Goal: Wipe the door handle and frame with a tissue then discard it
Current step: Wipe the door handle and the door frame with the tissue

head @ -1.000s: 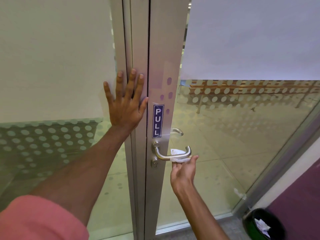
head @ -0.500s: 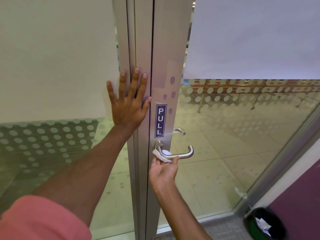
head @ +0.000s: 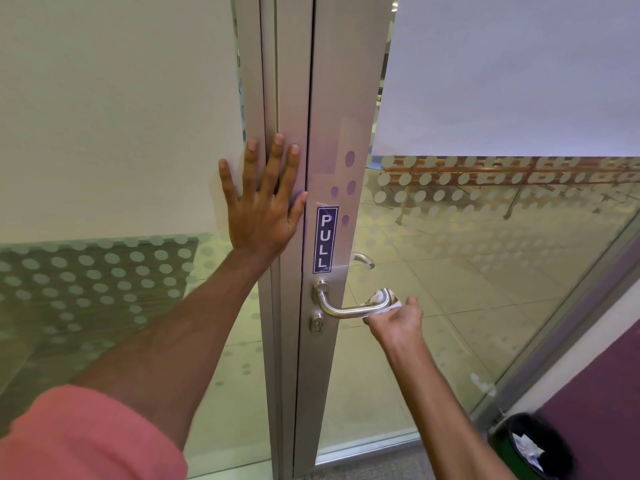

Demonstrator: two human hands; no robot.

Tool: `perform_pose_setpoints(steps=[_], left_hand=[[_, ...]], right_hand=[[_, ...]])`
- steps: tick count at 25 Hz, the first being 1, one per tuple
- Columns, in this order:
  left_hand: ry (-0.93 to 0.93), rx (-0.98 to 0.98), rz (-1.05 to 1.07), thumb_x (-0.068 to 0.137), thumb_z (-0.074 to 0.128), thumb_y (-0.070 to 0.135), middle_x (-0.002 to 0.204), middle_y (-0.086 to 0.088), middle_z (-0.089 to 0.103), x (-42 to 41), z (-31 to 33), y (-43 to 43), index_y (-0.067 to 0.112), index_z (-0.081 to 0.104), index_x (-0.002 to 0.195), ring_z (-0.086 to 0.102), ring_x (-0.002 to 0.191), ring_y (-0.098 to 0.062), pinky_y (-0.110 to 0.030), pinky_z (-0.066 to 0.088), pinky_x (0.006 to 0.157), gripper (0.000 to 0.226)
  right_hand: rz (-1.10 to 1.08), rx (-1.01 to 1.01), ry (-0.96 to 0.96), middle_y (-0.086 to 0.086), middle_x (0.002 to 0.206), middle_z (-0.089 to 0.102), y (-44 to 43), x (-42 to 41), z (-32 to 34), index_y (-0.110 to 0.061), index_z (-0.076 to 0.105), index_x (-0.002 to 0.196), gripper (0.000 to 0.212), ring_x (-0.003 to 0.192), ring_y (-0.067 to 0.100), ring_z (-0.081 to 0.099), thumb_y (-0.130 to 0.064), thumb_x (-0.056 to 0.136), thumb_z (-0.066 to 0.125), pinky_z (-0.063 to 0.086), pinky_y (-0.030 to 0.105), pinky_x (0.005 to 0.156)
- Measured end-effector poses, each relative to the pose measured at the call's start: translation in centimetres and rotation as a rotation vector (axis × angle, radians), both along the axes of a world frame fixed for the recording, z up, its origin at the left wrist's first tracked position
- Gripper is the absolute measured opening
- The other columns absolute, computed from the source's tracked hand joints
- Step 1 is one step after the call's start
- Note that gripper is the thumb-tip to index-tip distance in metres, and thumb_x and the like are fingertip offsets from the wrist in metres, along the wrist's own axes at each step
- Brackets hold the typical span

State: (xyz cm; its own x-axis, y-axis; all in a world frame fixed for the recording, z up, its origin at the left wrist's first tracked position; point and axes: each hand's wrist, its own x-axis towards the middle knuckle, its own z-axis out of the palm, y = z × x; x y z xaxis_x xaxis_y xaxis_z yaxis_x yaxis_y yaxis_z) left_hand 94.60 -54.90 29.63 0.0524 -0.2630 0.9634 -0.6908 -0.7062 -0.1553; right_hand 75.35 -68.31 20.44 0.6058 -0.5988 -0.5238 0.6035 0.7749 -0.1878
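Fingers spread wide, the left hand (head: 264, 206) is lying flat and open on the door frame (head: 291, 98), holding nothing. Just right of its thumb is the PULL sticker (head: 325, 239). Further right, the right hand (head: 398, 318) is cupping a tissue (head: 379, 301) from below, pressing it against the outer end of the handle (head: 349, 308). To wipe well, I think it should be wrapping the tissue around the bar and sliding slowly. Down right of that arm, the bin (head: 533, 448) is waiting.
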Motion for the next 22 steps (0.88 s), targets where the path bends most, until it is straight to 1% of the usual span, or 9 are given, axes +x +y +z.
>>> perform_pose_setpoints(steps=[2,3,5,7,10,13,16,19,22], left_hand=[[-0.003,-0.001,-0.003,0.103,0.031,0.054,0.16,-0.006,0.025,0.0,0.0,0.0,0.021,0.01,0.158,0.017,0.146,-0.032,-0.059,0.002,0.115,0.068],[-0.002,0.001,-0.005,0.103,0.031,0.054,0.16,-0.006,0.025,-0.1,0.0,0.0,0.021,0.009,0.158,0.017,0.146,-0.032,-0.059,0.001,0.115,0.068],[0.003,0.0,-0.008,0.103,0.03,0.054,0.16,-0.006,0.026,0.0,0.0,0.0,0.021,0.011,0.158,0.017,0.146,-0.032,-0.059,0.001,0.115,0.068],[0.006,-0.001,-0.009,0.103,0.03,0.055,0.16,-0.006,0.024,0.1,0.0,0.0,0.022,0.007,0.158,0.017,0.147,-0.032,-0.059,0.001,0.115,0.068],[0.004,0.005,-0.017,0.103,0.03,0.054,0.16,-0.005,0.022,0.1,-0.1,0.0,0.023,0.003,0.156,0.016,0.147,-0.032,-0.06,0.001,0.115,0.067],[0.012,0.011,-0.008,0.103,0.031,0.053,0.16,-0.006,0.024,0.0,0.0,0.0,0.021,0.01,0.158,0.016,0.147,-0.032,-0.06,0.003,0.115,0.067],[0.013,0.01,-0.001,0.103,0.031,0.053,0.16,-0.006,0.023,0.1,-0.1,0.1,0.02,0.017,0.157,0.016,0.147,-0.032,-0.06,0.002,0.115,0.065],[0.004,0.009,0.0,0.103,0.031,0.053,0.161,-0.006,0.023,0.0,0.0,-0.1,0.02,0.014,0.158,0.015,0.147,-0.032,-0.06,0.001,0.115,0.066],[0.004,0.007,0.0,0.103,0.03,0.053,0.161,-0.005,0.02,0.1,-0.1,-0.1,0.022,0.006,0.157,0.014,0.147,-0.032,-0.06,0.001,0.115,0.067]], right_hand=[[0.078,-0.014,0.061,0.008,0.073,0.046,-1.0,0.5,-0.5,-0.003,0.047,0.093,0.044,0.059,0.013,0.042,-0.042,0.103,0.031,0.04,0.018,0.066],[0.137,-0.021,0.08,0.008,0.07,0.046,-1.4,0.6,-0.5,-0.002,0.048,0.09,0.045,0.058,0.013,0.042,-0.04,0.104,0.029,0.039,0.019,0.062],[0.208,-0.034,0.107,0.007,0.064,0.046,-2.0,0.5,-0.4,-0.001,0.05,0.084,0.049,0.056,0.013,0.041,-0.037,0.105,0.024,0.037,0.02,0.058],[0.204,-0.05,0.073,0.006,0.056,0.047,-1.9,0.3,-1.0,-0.001,0.051,0.081,0.051,0.055,0.012,0.038,-0.034,0.105,0.021,0.034,0.021,0.057],[0.146,-0.07,-0.006,0.006,0.057,0.048,-1.3,0.3,-2.3,-0.001,0.055,0.084,0.047,0.055,0.012,0.04,-0.027,0.106,0.023,0.034,0.022,0.058],[0.207,-0.108,0.011,0.001,0.044,0.04,-1.8,0.8,-2.1,-0.006,0.051,0.076,0.041,0.043,0.012,0.032,-0.019,0.103,0.023,0.026,0.022,0.055],[0.247,-0.127,0.0,0.001,0.043,0.04,-2.6,0.8,-1.7,-0.01,0.049,0.074,0.034,0.032,0.012,0.032,-0.016,0.101,0.029,0.024,0.022,0.052],[0.249,-0.168,-0.027,0.001,0.045,0.042,-2.2,0.8,-2.1,-0.01,0.049,0.076,0.031,0.033,0.011,0.034,-0.015,0.101,0.032,0.025,0.021,0.051],[0.117,-0.155,-0.048,0.001,0.049,0.043,-0.8,1.0,-2.5,-0.008,0.051,0.078,0.04,0.043,0.011,0.034,-0.021,0.105,0.026,0.026,0.021,0.054]])
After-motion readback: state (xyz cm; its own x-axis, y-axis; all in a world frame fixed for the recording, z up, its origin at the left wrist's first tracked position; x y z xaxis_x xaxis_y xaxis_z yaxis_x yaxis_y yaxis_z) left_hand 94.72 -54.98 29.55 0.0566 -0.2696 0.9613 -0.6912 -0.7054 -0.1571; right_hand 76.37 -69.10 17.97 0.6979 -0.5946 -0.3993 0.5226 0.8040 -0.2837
